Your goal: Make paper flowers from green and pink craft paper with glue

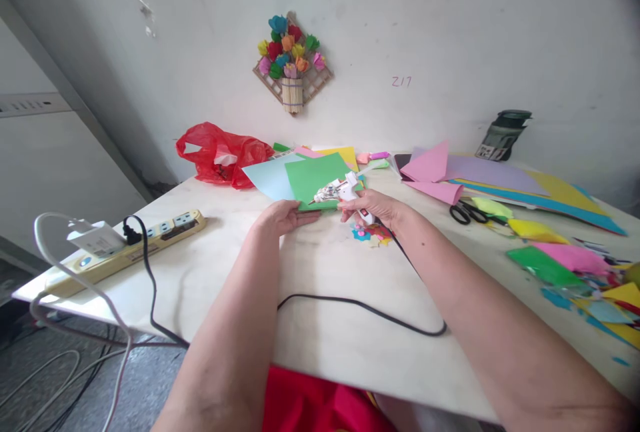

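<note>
Right hand [373, 207] had fingers wrapped round the glue gun [349, 189], which pointed left over the green sheet's [313, 175] near edge. Left hand [281, 217] was at that sheet's near-left corner, fingers extended; couldn't tell if they pinched it. Sheet overlapped a pale blue sheet [267, 177] on the table [320, 345].

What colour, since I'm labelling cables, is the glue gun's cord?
The cord is black; the head view shows it.

Soft light is bathing the table [340, 339], faint shadows lying lower centre; the upper-right corner is looking dark, perhaps blurred.
</note>
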`<state>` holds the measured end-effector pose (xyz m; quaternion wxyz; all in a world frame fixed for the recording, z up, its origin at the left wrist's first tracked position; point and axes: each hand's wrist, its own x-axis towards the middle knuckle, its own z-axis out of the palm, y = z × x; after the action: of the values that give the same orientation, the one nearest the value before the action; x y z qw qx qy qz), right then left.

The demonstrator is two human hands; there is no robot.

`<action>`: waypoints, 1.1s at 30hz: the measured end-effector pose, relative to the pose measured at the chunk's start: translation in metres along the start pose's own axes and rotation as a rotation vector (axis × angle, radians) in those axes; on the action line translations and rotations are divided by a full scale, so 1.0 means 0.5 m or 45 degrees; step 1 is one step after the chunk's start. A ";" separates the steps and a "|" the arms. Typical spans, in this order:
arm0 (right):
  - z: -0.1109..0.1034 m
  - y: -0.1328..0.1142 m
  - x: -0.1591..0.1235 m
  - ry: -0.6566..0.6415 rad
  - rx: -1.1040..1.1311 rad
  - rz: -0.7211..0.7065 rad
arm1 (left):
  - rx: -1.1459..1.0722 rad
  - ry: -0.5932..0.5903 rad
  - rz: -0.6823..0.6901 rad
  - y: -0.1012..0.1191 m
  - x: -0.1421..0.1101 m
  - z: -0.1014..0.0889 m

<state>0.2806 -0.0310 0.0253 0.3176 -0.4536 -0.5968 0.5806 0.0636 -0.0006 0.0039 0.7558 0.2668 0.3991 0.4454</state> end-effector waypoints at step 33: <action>0.022 -0.007 -0.003 -0.030 -0.044 0.019 | 0.015 -0.306 0.103 -0.005 -0.003 -0.034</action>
<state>0.2708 -0.0367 0.0278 0.2981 -0.4566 -0.6072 0.5779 0.0502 -0.0021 -0.0066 0.7779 0.3386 0.2973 0.4380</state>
